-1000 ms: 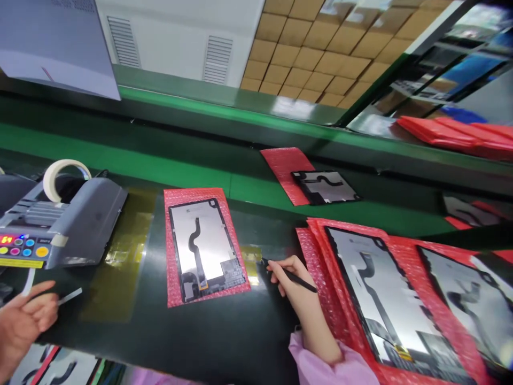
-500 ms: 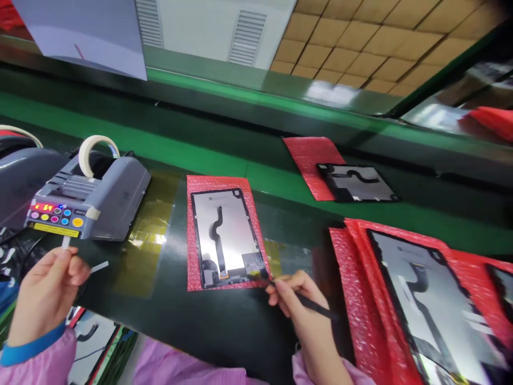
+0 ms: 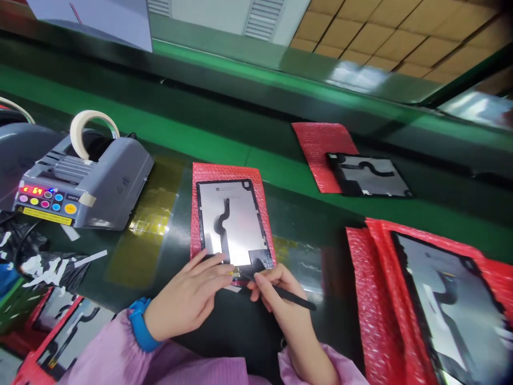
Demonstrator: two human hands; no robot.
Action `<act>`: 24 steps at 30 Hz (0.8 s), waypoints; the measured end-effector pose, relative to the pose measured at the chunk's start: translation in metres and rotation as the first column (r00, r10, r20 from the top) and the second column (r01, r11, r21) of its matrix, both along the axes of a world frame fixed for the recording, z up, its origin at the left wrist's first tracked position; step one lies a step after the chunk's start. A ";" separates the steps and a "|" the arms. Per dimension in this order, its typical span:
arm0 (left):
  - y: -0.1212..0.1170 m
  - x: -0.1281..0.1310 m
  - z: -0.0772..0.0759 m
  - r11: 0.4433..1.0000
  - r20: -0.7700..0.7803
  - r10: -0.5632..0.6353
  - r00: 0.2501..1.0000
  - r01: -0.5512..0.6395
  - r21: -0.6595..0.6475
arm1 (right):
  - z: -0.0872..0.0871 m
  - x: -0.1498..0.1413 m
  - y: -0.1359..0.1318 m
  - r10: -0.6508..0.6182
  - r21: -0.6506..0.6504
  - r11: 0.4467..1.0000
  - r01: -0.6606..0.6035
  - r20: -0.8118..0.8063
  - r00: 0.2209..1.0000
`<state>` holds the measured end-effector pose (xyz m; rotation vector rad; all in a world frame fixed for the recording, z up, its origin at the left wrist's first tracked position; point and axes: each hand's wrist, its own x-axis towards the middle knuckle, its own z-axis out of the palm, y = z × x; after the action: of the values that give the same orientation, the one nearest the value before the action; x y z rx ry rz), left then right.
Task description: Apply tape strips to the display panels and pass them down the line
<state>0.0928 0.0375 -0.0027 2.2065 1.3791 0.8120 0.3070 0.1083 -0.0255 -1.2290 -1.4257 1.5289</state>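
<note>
A tablet screen (image 3: 244,224) lies back side up on a red bubble-wrap bag (image 3: 196,214), with a black ribbon cable (image 3: 223,222) running down its silvery back. Across its lower left edge rests my left hand (image 3: 188,297), fingers stretched out and apart. A small pale strip (image 3: 232,289) shows below the screen's bottom edge, near my left fingers; I cannot tell whether they touch it. My right hand (image 3: 282,294) is closed around black tweezers (image 3: 296,299). Their tip reaches the yellowish connector area (image 3: 235,271) at the bottom of the screen, close to my left fingertips.
On the left stands a grey tape dispenser (image 3: 92,182) with a cream tape roll (image 3: 76,133) and a lit panel. Cut tape strips (image 3: 52,272) lie below it. Another screen (image 3: 368,174) sits at the back right. Bagged screens (image 3: 449,289) are stacked on the right.
My left hand has moved right from the tape dispenser's outlet to the screen, and its fingers have spread. The right hand, with the tweezers, has shifted slightly left to the screen's bottom edge.
</note>
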 end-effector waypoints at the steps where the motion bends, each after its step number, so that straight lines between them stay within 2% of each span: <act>1: 0.002 0.001 -0.003 1.000 -0.024 0.000 1.000 -0.001 -0.018 | 0.001 -0.001 0.000 0.006 0.015 1.000 -0.006 0.001 1.000; 6: 0.002 0.001 -0.013 0.997 -0.022 0.055 0.998 -0.056 -0.058 | 0.008 -0.007 0.001 0.046 0.048 0.998 -0.047 0.012 0.999; 13: 0.004 0.011 -0.007 0.978 0.059 0.194 0.979 -0.188 -0.095 | 0.006 -0.009 0.002 0.091 0.045 0.995 -0.094 0.073 0.993; 17: 0.004 0.019 -0.008 0.957 0.088 0.284 0.955 -0.276 -0.093 | 0.005 -0.010 0.002 0.105 0.061 0.992 -0.110 0.087 0.991; 24: 0.002 0.028 -0.011 0.925 0.158 0.375 0.913 -0.358 -0.129 | 0.005 -0.009 0.003 0.122 0.054 0.990 -0.131 0.139 0.983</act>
<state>0.1208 0.0398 -0.0133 1.7727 1.7267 1.0200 0.2985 0.1108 -0.0203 -1.2454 -1.6559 1.4956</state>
